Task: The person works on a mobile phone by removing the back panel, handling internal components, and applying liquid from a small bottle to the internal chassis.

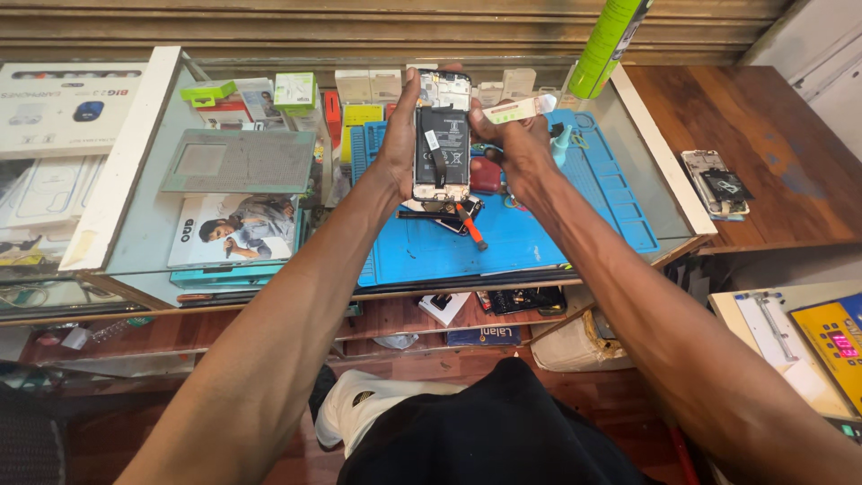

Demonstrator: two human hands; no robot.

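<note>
Left hand (400, 144) gripping opened smartphone (442, 139), battery showing. Right hand (514, 144) pinching pale strip (516, 110) just beside it, fingertips partly hiding. Orange-handled screwdriver (469, 224) lying below, tip hidden.

One head-worn camera looks steeply down, close above the blue mat (503, 242).

Glass counter (135, 224) before a ribbed metal shutter (359, 27); wooden table (781, 153) at right; wooden shelf (395, 319) beneath; even light.
</note>
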